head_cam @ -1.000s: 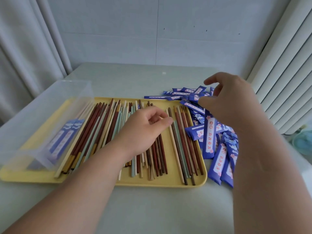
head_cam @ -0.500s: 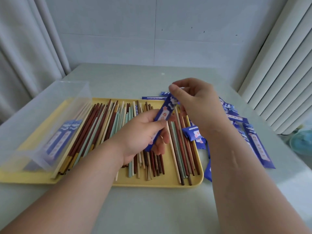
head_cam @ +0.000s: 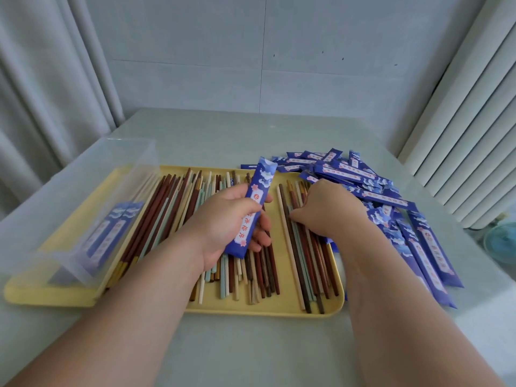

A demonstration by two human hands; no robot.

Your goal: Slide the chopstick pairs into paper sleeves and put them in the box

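Sitting left on the yellow tray, the clear box holds sleeved pairs, loose chopsticks fill the tray, left hand grips one blue paper sleeve above them, right hand curls onto chopsticks at tray's right, grasp unclear, sleeve pile on the desk far right.

Grey curtain left, white ribbed panel right (pale wall behind table).

Light was soft, even and cool, fairly bright, with only faint shadows on the table at the bottom. Wide-angle distortion bowed the curtain at left and the slats at right. Detail looked slightly soft throughout.
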